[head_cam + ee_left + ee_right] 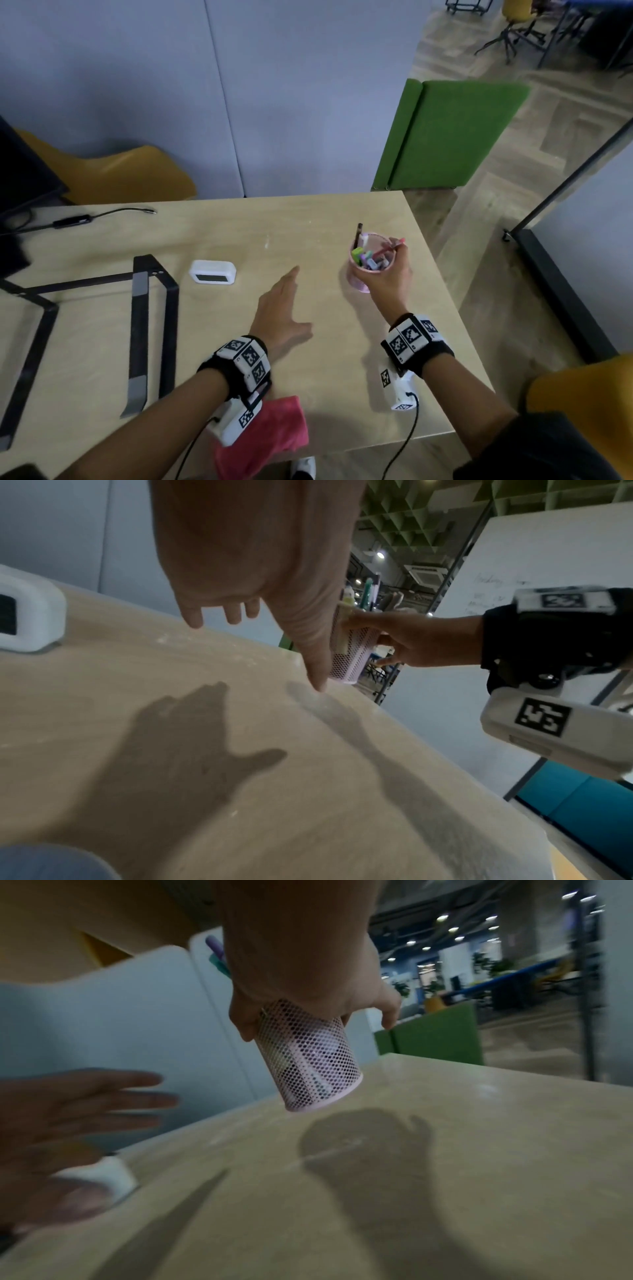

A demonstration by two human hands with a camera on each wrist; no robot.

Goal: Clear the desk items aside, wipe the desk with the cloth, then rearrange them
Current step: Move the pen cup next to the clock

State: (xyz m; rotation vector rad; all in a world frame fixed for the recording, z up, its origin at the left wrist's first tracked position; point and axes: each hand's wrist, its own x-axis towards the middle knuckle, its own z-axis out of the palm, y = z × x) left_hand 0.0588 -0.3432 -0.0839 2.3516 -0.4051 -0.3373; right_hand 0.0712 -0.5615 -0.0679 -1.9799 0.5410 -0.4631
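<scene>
My right hand [385, 274] grips a pink mesh pen cup [367, 263] near its rim and holds it tilted just above the wooden desk [308, 377] at the right. The cup [308, 1066] holds several coloured pens and markers; its base hangs clear of the desk. My left hand [281, 308] hovers over the middle of the desk with straight fingers, holding nothing. A white digital clock [213, 272] lies left of that hand. A pink cloth [267, 435] hangs over the near desk edge under my left wrist.
A black metal laptop stand [150, 329] sits on the left of the desk, with a black cable and adapter [72, 221] behind it. Yellow chairs [120, 174], a grey partition and a green sofa [445, 133] stand beyond. The desk's right edge is close to the cup.
</scene>
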